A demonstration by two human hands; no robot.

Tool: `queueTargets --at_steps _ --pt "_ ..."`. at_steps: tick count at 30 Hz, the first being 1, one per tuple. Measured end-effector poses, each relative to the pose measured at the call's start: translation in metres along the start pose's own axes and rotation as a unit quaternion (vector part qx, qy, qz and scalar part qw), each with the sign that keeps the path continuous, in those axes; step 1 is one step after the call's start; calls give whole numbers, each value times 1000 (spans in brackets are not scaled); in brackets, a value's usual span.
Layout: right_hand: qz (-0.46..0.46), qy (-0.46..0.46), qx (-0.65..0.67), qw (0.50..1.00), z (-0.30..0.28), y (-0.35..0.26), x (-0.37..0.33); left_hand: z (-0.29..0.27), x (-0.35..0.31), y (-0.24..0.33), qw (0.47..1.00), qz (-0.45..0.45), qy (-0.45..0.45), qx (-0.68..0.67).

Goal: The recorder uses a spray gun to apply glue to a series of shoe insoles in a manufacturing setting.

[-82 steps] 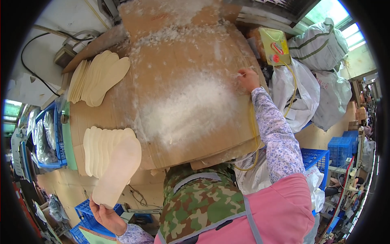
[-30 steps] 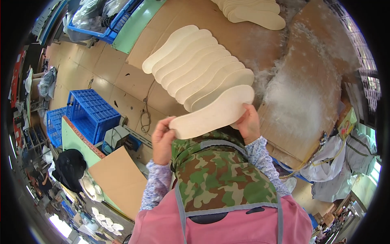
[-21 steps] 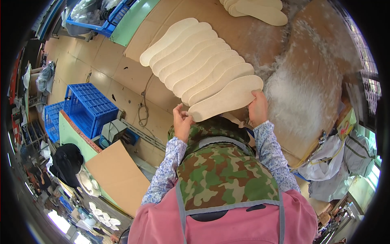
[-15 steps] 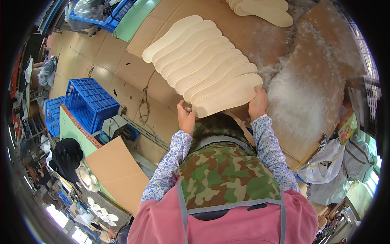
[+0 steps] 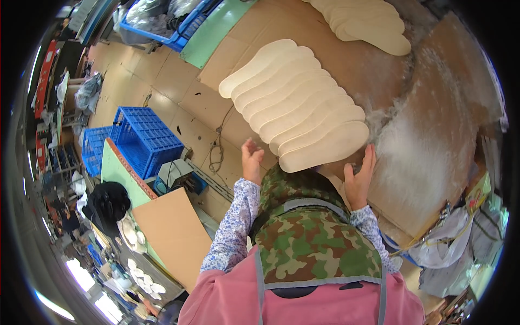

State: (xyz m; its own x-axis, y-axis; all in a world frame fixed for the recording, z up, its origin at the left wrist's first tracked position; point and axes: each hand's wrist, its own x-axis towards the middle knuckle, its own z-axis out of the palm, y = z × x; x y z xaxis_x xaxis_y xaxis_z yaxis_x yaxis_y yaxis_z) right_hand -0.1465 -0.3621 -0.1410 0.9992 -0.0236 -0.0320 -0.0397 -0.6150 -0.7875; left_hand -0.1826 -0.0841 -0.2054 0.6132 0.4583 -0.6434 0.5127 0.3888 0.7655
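Observation:
A fanned row of cream insoles (image 5: 303, 103) lies overlapping on the cardboard-covered table (image 5: 254, 32) in front of me. My left hand (image 5: 252, 160) is in the air just left of the nearest insole, its fingers apart and holding nothing. Close to that insole's right end is my right hand (image 5: 359, 179), thumb and fingers spread, also without anything in it. Neither hand touches the insoles. Farther off, at the top right, sits a second pile of cream insoles (image 5: 363, 24).
White fibre dust (image 5: 411, 157) coats the brown sheet on the right. To the left are blue plastic crates (image 5: 143, 138), a loose cable (image 5: 216, 151) on the floor, a flat cardboard piece (image 5: 172, 233) and a black bag (image 5: 106, 207). Clear plastic bags (image 5: 444, 238) hang at the right.
Both hands have let go of the nearest insole and drawn apart from it, fingers opening. The row of insoles stays laid out. The whole view has shifted somewhat.

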Motion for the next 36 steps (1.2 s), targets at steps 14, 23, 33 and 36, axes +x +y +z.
queueTargets --at_steps 14,23,33,36 --pt "511 -107 577 628 116 -12 -46 -40 175 122 864 296 33 407" --pt "436 17 734 520 138 -32 -40 -46 152 125 948 -67 -254 -179" --pt "447 -86 713 534 150 4 -33 -13 123 98 962 -39 -210 -170" --pt "471 -166 699 512 148 13 -33 -9 99 116 949 2 -235 -211"
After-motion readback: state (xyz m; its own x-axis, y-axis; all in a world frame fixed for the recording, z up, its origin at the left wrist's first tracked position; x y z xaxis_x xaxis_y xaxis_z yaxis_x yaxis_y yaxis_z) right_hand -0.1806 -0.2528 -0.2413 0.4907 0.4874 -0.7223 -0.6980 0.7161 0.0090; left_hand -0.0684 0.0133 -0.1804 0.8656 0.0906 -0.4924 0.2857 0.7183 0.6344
